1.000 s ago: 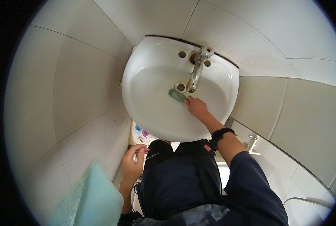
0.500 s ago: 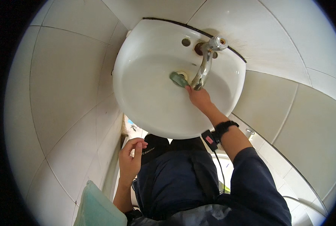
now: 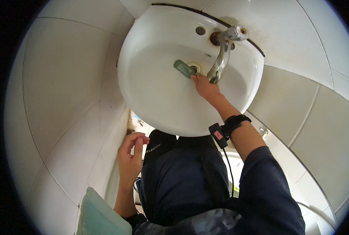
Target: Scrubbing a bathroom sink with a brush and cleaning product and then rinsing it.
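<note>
Toward the far side of the white sink (image 3: pixel 155 94), just left of the drain (image 3: pixel 198 66) and overlapping its ring in this view, a green scrubber (image 3: pixel 183 67) sits low over the bowl. Its exact kind is hard to make out, and whether its underside presses on the bowl cannot be told. The right hand (image 3: pixel 207 87) pinches its near end between thumb and fingers; how many fingers share the grip is hidden. The tap (image 3: pixel 222 58) arches just right of that hand, its spout close to the knuckles.

The step in hand looks like working the scrubber around the drain. A further stroke there would, I judge, call for a firm pinch, the scrubber kept flat, and the wrist held clear of the spout.

The scrubber's long axis runs aslant, from the gripped end at the near right to the free end at the far left, which points toward the left wall (image 3: pixel 64 78).

The left hand (image 3: pixel 130 152) hangs off the sink's near left side, fingers loosely curled, thumb apart from them, nothing seen in it. Nearer, at the lower left, stands a pale green cushion-like thing (image 3: pixel 100 215).
</note>
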`<move>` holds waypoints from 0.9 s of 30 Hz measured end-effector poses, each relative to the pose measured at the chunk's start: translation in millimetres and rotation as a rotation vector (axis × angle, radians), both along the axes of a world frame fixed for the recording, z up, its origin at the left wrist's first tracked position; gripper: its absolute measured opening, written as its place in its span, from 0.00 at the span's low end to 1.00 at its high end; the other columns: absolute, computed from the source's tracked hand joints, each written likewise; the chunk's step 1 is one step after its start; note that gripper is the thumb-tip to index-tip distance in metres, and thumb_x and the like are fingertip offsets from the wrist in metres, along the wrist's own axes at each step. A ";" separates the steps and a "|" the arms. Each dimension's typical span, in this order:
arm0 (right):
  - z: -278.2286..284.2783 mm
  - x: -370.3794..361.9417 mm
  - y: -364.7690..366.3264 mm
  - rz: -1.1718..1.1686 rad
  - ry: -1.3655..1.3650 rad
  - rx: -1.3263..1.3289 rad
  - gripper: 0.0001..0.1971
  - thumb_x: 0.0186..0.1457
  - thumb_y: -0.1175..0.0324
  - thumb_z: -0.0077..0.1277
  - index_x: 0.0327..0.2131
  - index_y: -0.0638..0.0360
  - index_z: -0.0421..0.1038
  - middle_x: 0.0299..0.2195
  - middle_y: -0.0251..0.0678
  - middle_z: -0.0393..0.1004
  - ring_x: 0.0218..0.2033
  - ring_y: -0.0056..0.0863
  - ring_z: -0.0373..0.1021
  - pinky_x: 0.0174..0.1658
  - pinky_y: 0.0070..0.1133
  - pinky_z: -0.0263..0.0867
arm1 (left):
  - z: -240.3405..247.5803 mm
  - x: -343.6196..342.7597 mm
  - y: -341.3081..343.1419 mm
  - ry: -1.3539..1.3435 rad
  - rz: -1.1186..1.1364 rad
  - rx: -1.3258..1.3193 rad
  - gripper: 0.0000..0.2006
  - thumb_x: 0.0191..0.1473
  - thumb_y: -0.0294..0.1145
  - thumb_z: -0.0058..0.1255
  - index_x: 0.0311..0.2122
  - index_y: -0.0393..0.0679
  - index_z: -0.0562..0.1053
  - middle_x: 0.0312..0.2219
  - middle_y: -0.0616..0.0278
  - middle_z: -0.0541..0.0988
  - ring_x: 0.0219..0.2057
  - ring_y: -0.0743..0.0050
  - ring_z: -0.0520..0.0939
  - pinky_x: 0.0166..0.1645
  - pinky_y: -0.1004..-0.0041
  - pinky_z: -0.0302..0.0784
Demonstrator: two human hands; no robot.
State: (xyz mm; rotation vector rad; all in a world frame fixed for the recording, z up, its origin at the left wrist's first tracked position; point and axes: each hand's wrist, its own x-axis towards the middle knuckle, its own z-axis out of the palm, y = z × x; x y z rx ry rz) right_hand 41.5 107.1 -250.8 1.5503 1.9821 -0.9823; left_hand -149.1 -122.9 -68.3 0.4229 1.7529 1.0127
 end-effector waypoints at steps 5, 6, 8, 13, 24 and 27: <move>17.2 37.0 -7.8 0.140 -0.057 -0.062 0.20 0.58 0.54 0.37 0.30 0.59 0.74 0.31 0.50 0.74 0.35 0.50 0.71 0.39 0.38 0.67 | -9.4 -3.7 -2.4 -0.014 0.040 -0.019 0.07 0.59 0.24 0.40 0.39 0.34 0.69 0.30 0.59 0.75 0.33 0.75 0.76 0.43 0.75 0.71; 16.3 29.5 1.8 0.168 -0.060 0.026 0.20 0.59 0.54 0.37 0.31 0.59 0.74 0.31 0.50 0.74 0.35 0.49 0.71 0.39 0.38 0.67 | -10.6 -3.6 -4.1 -0.011 0.029 -0.039 0.07 0.59 0.24 0.40 0.39 0.34 0.69 0.30 0.59 0.75 0.33 0.75 0.76 0.43 0.75 0.71; -0.4 32.9 36.0 0.187 -0.082 0.139 0.20 0.59 0.54 0.37 0.31 0.60 0.74 0.32 0.50 0.74 0.35 0.49 0.71 0.39 0.38 0.67 | -10.8 1.8 6.7 -0.017 0.017 -0.018 0.07 0.59 0.24 0.40 0.39 0.34 0.69 0.30 0.59 0.75 0.33 0.75 0.76 0.43 0.75 0.71; 31.9 20.4 29.4 0.114 -0.155 0.160 0.18 0.58 0.59 0.39 0.32 0.64 0.73 0.33 0.49 0.74 0.35 0.47 0.71 0.39 0.37 0.67 | -2.4 -3.7 -5.1 0.022 0.070 0.005 0.07 0.58 0.26 0.42 0.37 0.35 0.71 0.29 0.60 0.77 0.32 0.76 0.77 0.41 0.78 0.71; -11.4 17.8 32.7 0.215 -0.008 0.274 0.19 0.59 0.57 0.35 0.36 0.61 0.72 0.32 0.51 0.73 0.37 0.45 0.71 0.40 0.36 0.66 | -2.0 5.4 -16.7 0.013 0.055 0.020 0.08 0.58 0.23 0.39 0.40 0.34 0.69 0.30 0.59 0.76 0.33 0.75 0.76 0.43 0.75 0.71; -19.0 68.9 41.7 0.260 -0.138 0.214 0.23 0.60 0.49 0.33 0.41 0.57 0.71 0.29 0.51 0.73 0.37 0.43 0.71 0.39 0.36 0.65 | -2.0 2.8 -17.2 0.004 0.072 0.012 0.08 0.58 0.24 0.40 0.40 0.34 0.69 0.30 0.59 0.76 0.33 0.74 0.76 0.43 0.75 0.71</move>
